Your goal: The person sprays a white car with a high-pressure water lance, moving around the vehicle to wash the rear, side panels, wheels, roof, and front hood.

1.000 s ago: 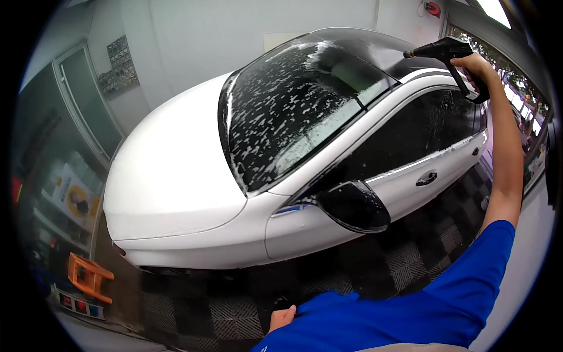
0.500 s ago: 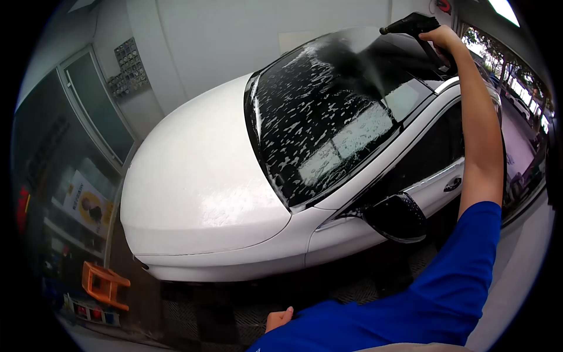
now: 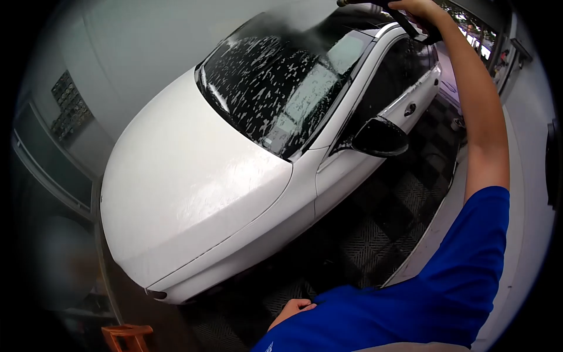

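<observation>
High at the top right, my right hand (image 3: 420, 9) is closed around the handle of a black spray gun (image 3: 403, 23). The gun's upper edge is cut off by the frame. A pale mist (image 3: 299, 19) hangs at its nozzle, over the top of the windshield (image 3: 258, 88). White foam streaks run down that dark glass. The windshield belongs to a white car (image 3: 176, 164) with a wet hood. Low in front of my blue shirt, my left hand (image 3: 294, 308) has its fingers curled in; whatever they may hold is hidden.
A black side mirror (image 3: 381, 137) juts from the car toward me. Dark ribbed tiles (image 3: 366, 240) cover the floor beside the car. An orange stool (image 3: 128, 338) stands at the lower left. A glass door (image 3: 56, 161) and a pale wall lie beyond the hood.
The view has turned, so the car sits farther left and more floor shows on the right. The spray gun now appears higher and farther left in view, still spraying.
</observation>
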`<state>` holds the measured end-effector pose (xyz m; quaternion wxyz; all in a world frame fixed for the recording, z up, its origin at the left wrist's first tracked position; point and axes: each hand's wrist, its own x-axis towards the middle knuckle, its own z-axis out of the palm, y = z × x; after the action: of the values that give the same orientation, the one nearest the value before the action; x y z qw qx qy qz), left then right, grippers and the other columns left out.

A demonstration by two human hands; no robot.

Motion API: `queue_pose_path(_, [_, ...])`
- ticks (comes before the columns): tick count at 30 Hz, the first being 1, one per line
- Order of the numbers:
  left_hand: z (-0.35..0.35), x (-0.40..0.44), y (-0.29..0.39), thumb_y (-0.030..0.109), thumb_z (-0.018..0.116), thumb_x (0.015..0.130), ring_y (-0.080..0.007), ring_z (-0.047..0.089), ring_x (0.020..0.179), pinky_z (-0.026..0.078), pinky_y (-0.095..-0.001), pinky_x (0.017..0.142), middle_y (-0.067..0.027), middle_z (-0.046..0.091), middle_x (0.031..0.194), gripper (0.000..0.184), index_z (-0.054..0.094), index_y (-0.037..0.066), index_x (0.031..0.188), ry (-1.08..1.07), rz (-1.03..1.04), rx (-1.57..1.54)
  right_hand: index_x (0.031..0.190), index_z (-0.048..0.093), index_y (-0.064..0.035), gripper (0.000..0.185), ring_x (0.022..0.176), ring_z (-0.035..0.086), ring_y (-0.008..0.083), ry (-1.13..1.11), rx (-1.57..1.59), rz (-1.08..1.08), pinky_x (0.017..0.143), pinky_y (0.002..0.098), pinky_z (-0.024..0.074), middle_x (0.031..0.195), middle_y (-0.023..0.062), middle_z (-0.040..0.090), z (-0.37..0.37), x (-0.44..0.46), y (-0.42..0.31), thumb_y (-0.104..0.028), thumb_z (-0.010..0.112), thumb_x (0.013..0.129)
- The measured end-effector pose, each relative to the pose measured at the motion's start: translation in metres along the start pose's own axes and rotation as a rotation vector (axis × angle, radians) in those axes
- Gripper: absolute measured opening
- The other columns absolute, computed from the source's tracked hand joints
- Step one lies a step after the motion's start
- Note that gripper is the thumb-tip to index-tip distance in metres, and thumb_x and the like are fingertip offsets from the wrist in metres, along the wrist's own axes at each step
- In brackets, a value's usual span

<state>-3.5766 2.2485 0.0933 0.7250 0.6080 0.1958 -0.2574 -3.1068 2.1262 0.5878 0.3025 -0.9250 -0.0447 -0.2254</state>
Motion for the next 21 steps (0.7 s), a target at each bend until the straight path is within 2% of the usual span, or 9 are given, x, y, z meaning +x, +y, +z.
queue_pose_path(1, [-0.003,-0.003,-0.015,0.025,0.064,0.094,-0.0022,0.04,0.057,0.035,-0.0231,0.053,0.0054,0.045,0.058,0.035,0.056,0.006,0.065,-0.029,0.033,-0.013,0.092,0.068,0.0038,0.04,0.067,0.061,0.0248,-0.053,-0.254,-0.084,0.06,0.0411,0.0538,0.082,0.0155,0.066,-0.011,0.031,0.03,-0.033,0.075,0.078])
queue_pose_path(2, [-0.003,-0.008,-0.025,0.025,0.065,0.093,-0.0022,0.04,0.056,0.036,-0.023,0.053,0.0053,0.045,0.058,0.035,0.056,0.006,0.064,-0.056,0.057,-0.029,0.064,0.061,0.0031,0.048,0.049,0.053,0.0176,0.009,-0.244,-0.312,0.049,0.0337,0.0417,0.058,0.0094,0.058,-0.016,0.058,0.06,-0.041,0.076,0.075])
queue_pose_path(5, [0.007,-0.028,-0.022,0.027,0.067,0.092,-0.0025,0.042,0.055,0.037,-0.0228,0.052,0.0045,0.048,0.057,0.035,0.058,0.006,0.065,-0.053,-0.039,0.019,0.065,0.062,0.0018,0.045,0.047,0.051,0.0157,0.024,-0.412,-0.273,0.046,0.0329,0.0398,0.055,0.0074,0.057,-0.054,0.03,0.096,-0.04,0.077,0.075])
queue_pose_path(7, [0.015,-0.036,-0.012,0.03,0.068,0.091,-0.0045,0.044,0.056,0.039,-0.024,0.054,0.0017,0.051,0.058,0.036,0.06,0.004,0.067,-0.039,-0.047,0.113,0.081,0.067,0.0076,0.054,0.063,0.064,0.0234,0.008,-0.516,-0.189,0.063,0.0371,0.0515,0.073,0.0152,0.067,-0.07,0.019,0.119,-0.044,0.077,0.073])
queue_pose_path(8, [0.019,-0.038,-0.014,0.03,0.068,0.091,-0.0045,0.044,0.056,0.039,-0.024,0.054,0.0017,0.051,0.058,0.036,0.06,0.004,0.067,-0.048,-0.059,0.108,0.081,0.067,0.0076,0.054,0.063,0.064,0.0234,-0.003,-0.525,-0.184,0.063,0.0371,0.0515,0.073,0.0152,0.067,-0.075,0.013,0.131,-0.044,0.077,0.073])
queue_pose_path(11, [0.029,-0.034,-0.022,0.032,0.069,0.088,-0.0076,0.05,0.059,0.043,-0.0268,0.057,-0.0047,0.054,0.059,0.037,0.063,0.0,0.071,-0.067,0.004,0.235,0.062,0.058,-0.0008,0.048,0.038,0.05,0.0162,-0.161,-0.324,-0.121,0.04,0.0328,0.0397,0.051,0.0066,0.053,-0.077,-0.018,0.164,-0.042,0.077,0.077])
queue_pose_path(12, [0.032,-0.038,-0.019,0.032,0.07,0.087,-0.0079,0.051,0.059,0.043,-0.027,0.058,-0.0054,0.055,0.059,0.037,0.064,-0.001,0.073,-0.064,0.043,0.231,0.064,0.059,-0.0027,0.044,0.039,0.049,0.0153,-0.187,-0.277,-0.049,0.04,0.0323,0.0393,0.051,0.0053,0.051,-0.077,-0.041,0.164,-0.041,0.077,0.077])
queue_pose_path(16, [0.042,-0.023,-0.04,0.035,0.071,0.086,-0.0093,0.052,0.059,0.044,-0.0275,0.059,-0.0062,0.058,0.061,0.037,0.066,0.0,0.074,-0.111,0.067,0.28,0.083,0.062,-0.0019,0.033,0.036,0.045,0.0128,-0.396,-0.022,-0.166,0.036,0.0301,0.0339,0.051,0.0027,0.05,-0.062,-0.12,0.174,-0.031,0.076,0.079])
queue_pose_path(21, [0.062,-0.02,-0.028,0.036,0.071,0.086,-0.0104,0.053,0.058,0.045,-0.0285,0.061,-0.0068,0.061,0.062,0.035,0.068,0.002,0.076,-0.176,0.072,0.33,0.098,0.061,-0.0038,0.025,0.036,0.044,0.0095,-0.778,0.161,0.071,0.033,0.0262,0.0338,0.053,0.0012,0.051,-0.052,-0.224,0.16,-0.018,0.074,0.082])
